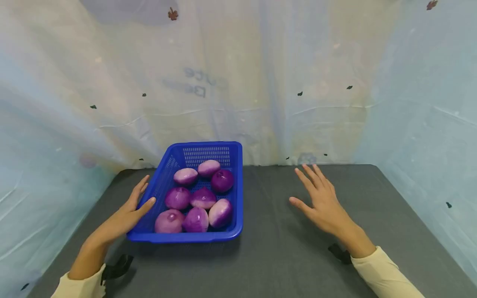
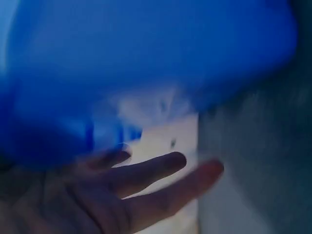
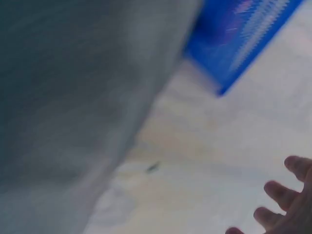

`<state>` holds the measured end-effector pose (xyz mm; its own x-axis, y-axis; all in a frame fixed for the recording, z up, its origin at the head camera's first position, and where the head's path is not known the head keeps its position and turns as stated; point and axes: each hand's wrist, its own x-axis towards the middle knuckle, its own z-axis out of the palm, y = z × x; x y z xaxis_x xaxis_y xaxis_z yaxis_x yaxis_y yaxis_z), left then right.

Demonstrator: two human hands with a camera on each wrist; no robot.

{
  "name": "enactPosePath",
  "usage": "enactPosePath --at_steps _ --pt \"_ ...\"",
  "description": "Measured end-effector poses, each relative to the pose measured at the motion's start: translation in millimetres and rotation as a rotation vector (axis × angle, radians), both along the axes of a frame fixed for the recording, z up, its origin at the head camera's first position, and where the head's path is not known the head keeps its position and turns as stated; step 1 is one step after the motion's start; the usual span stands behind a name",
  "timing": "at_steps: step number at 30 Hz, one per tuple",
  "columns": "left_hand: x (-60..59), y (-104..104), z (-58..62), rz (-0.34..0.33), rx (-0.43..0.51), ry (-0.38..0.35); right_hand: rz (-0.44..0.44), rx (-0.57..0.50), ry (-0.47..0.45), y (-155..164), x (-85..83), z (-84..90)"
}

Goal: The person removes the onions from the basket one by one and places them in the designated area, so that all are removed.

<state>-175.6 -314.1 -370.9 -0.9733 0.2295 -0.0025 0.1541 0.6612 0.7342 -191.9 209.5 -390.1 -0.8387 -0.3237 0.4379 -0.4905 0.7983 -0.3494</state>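
A blue plastic basket (image 1: pixel 185 237) with slotted walls stands left of centre in the head view. Several purple onions (image 1: pixel 177 198), some with pale pinkish-white sides, lie inside it. My left hand (image 1: pixel 124 217) is at the basket's left side, its thumb by the rim and its fingers extended along the outer wall. In the left wrist view those fingers (image 2: pixel 161 178) reach out straight beneath the blurred blue wall. My right hand (image 1: pixel 321 203) hovers over the right part of the table, fingers spread, holding nothing. Its fingertips show at the lower right corner of the right wrist view.
The table (image 1: pixel 268 256) has a dark grey cover, and its far edge runs just behind the basket. Pale translucent sheeting (image 1: pixel 238 82) with small dark leaf-like marks hangs behind the table and along both sides.
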Motion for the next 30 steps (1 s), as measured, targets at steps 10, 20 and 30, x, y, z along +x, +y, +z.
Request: enactPosePath --at_steps 10,20,30 --pt "-0.4 10.0 -6.5 0.117 0.182 -0.156 0.266 -0.030 -0.098 -98.7 3.3 57.6" --pt "-0.3 10.0 -7.5 0.181 0.115 -0.110 0.240 0.218 -0.108 -173.4 -3.9 40.0" --pt "-0.2 8.2 -8.7 0.178 0.103 -0.104 0.112 0.377 -0.266 -190.7 -1.0 32.1"
